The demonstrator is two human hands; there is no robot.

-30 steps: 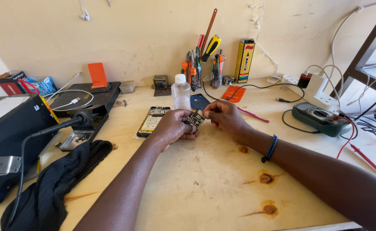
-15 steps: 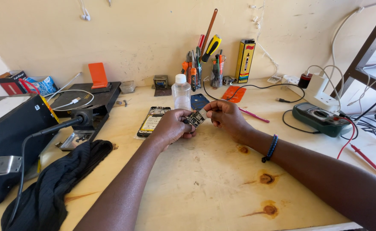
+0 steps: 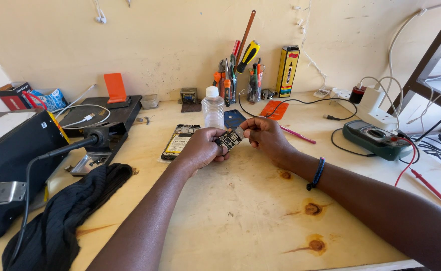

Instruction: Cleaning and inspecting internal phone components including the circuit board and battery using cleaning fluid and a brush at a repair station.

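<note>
I hold a small circuit board (image 3: 229, 139) between my left hand (image 3: 200, 149) and my right hand (image 3: 263, 135), both pinching its ends above the wooden table (image 3: 240, 211). Just behind it stand a clear plastic bottle (image 3: 213, 107) and an opened phone (image 3: 179, 141).

Tall yellow-and-black box (image 3: 287, 71) upright against the wall at one o'clock, red-and-black carton (image 3: 13, 95) beside a blue packet (image 3: 51, 99) at ten o'clock, opened phone with pale screen (image 3: 179, 142) flat at eleven.
</note>
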